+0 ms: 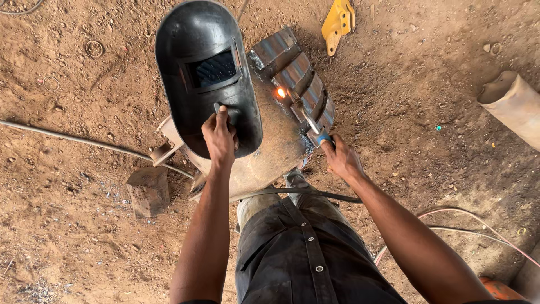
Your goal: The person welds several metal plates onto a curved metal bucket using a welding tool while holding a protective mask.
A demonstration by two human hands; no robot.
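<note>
Holding a black welding mask (208, 73) up, left hand (219, 138) clamped round its handle. Right hand (342, 157) fingers wrapped tight on the electrode holder (315, 130), rod tip glowing against the ribbed metal piece (298, 70).

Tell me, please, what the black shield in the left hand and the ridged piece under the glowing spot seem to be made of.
The black shield looks like moulded plastic or fibre: smooth, dark, softly glossy, with a dark window. The ridged piece seems to be bare corrugated sheet metal: grey, shiny on the ribs, with a glowing orange spot where the rod meets it.
</note>
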